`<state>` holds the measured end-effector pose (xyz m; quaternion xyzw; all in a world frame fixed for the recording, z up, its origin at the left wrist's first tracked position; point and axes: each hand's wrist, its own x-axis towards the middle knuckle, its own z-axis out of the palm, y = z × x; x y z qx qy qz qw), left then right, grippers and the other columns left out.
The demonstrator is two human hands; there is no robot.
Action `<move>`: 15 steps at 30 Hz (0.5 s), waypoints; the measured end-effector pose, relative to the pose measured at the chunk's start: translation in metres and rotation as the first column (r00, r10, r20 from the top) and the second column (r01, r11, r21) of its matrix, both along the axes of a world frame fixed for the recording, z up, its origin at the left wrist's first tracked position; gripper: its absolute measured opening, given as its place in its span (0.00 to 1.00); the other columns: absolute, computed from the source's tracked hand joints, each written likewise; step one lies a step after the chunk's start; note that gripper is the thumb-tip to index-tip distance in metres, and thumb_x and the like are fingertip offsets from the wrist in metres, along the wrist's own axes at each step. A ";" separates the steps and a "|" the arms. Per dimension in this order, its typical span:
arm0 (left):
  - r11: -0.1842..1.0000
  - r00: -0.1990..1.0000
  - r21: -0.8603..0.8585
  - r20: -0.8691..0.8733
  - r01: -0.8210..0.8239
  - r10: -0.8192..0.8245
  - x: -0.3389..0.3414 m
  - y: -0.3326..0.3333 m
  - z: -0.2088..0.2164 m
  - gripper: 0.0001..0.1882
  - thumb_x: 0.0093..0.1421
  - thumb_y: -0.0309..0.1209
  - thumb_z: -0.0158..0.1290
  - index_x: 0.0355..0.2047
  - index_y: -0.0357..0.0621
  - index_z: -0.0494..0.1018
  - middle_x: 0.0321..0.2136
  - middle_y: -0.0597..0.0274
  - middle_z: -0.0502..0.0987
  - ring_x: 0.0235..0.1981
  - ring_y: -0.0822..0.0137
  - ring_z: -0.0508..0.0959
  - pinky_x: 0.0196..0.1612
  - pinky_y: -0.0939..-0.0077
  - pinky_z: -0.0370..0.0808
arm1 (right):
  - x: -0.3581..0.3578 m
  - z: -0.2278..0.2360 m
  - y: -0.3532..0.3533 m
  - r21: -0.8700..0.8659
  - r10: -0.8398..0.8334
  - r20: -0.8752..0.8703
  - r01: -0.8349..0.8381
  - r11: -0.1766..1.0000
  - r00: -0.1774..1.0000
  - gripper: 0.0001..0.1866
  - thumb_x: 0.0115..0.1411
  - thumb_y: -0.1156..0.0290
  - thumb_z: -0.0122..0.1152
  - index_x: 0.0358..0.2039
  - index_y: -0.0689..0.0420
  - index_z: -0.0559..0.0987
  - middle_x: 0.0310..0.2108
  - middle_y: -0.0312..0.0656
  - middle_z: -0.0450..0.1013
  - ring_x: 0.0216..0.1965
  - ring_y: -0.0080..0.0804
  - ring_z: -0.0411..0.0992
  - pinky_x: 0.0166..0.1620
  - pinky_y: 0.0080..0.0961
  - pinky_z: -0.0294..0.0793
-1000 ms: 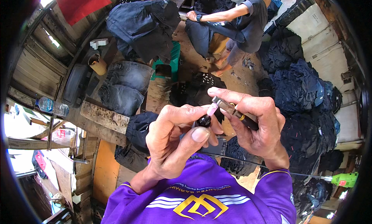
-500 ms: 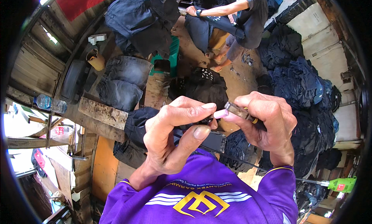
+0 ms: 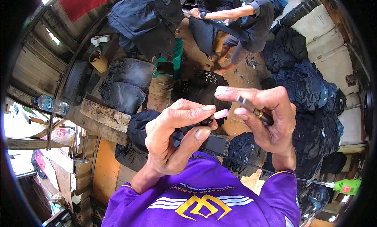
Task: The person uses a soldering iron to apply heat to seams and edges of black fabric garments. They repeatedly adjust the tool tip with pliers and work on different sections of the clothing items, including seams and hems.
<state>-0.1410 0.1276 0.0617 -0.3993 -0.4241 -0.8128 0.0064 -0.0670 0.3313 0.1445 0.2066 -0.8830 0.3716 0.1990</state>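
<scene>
Left hand (image 3: 172,139), fingers gripping a pink-tipped black tool (image 3: 221,113), right hand (image 3: 277,119), fingers closed around a yellow-banded dark rod (image 3: 251,106)

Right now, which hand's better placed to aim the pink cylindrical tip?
Left hand, likely: it holds the black piece behind the pink cylindrical tip. Right hand holds a dark yellow-banded tool, clear of the tip.

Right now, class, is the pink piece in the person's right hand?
No, the pink piece sticks out from the left hand, while the right hand grips a dark tool with a yellow band.
</scene>
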 end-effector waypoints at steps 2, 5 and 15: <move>1.000 1.000 0.000 0.009 0.011 -0.011 0.001 0.000 -0.001 0.16 0.66 0.14 0.59 0.54 0.27 0.77 0.44 0.38 0.84 0.38 0.61 0.86 0.42 0.69 0.83 | 0.002 0.001 0.002 0.028 0.039 0.037 -0.040 0.999 0.999 0.13 0.72 0.77 0.64 0.46 0.61 0.66 0.51 0.70 0.81 0.50 0.51 0.86 0.48 0.39 0.88; 1.000 0.999 -0.013 0.021 0.025 -0.025 0.004 0.001 -0.002 0.16 0.66 0.15 0.59 0.54 0.27 0.77 0.44 0.38 0.84 0.38 0.60 0.86 0.42 0.68 0.83 | 0.003 0.002 0.004 0.099 0.038 -0.009 -0.037 0.994 0.999 0.15 0.69 0.78 0.66 0.47 0.61 0.67 0.51 0.70 0.81 0.47 0.52 0.87 0.44 0.35 0.88; 0.992 0.998 -0.126 -0.058 0.022 -0.030 0.002 -0.003 -0.006 0.16 0.66 0.18 0.60 0.54 0.29 0.77 0.46 0.44 0.84 0.43 0.53 0.86 0.45 0.64 0.82 | 0.000 -0.006 0.004 0.342 0.007 -0.177 0.055 0.938 0.984 0.20 0.61 0.77 0.74 0.47 0.60 0.71 0.44 0.56 0.85 0.38 0.52 0.87 0.35 0.35 0.83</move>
